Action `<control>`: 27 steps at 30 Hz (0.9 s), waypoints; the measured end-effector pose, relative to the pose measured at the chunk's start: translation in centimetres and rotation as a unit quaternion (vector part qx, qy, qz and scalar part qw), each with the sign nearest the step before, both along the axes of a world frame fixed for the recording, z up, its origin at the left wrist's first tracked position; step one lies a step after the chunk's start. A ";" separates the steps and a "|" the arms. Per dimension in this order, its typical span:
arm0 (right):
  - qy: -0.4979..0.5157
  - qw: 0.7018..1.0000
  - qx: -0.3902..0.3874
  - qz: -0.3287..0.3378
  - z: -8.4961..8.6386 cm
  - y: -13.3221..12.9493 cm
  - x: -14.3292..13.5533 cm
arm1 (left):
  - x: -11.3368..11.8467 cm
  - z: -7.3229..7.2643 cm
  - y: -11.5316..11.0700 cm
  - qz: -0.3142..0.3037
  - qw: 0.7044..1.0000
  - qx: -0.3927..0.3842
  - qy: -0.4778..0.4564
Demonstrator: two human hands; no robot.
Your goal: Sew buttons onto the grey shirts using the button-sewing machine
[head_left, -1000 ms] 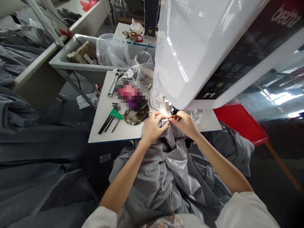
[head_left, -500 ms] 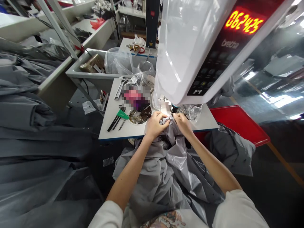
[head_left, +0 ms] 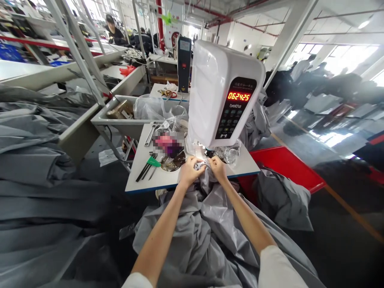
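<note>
From my remote view, the ceiling is pale, crossed by red pipes; one lamp (head_left: pixel 364 24) is noted at upper right. Bright windows (head_left: pixel 349 58) line the right side. The dark floor (head_left: pixel 339 224) bears an orange line (head_left: pixel 351 212) and shows glare. I record a red upright pipe (head_left: pixel 160 26) at the back and slanted white posts (head_left: pixel 73 52) at left

White tabletop (head_left: pixel 165 183) with blue edge, wrench (head_left: pixel 150 135) and green-banded black tools (head_left: pixel 145 170) lying on it, clear plastic (head_left: pixel 232 153) opposite
</note>
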State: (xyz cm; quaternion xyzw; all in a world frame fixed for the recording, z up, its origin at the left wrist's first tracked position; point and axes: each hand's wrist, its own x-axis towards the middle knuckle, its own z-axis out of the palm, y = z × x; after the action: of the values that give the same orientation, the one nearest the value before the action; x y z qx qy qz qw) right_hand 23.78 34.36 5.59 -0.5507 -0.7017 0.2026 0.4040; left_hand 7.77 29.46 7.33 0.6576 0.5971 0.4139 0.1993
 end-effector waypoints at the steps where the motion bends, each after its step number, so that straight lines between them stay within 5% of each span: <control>1: 0.004 1.000 -0.002 0.000 -0.1 0.0 0.0 | 0.0 0.0 0.0 -0.001 1.000 -0.001 -0.003; 27: 0.051 0.999 -0.004 0.002 0.7 -0.9 -0.1 | 0.1 0.1 0.0 -0.002 1.000 -0.012 -0.024</control>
State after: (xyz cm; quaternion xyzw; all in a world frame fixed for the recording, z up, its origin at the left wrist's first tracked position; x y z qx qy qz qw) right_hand 23.64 33.48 6.30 -0.5398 -0.6806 0.2339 0.4368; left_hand 7.88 29.47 7.40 0.6459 0.5960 0.4220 0.2225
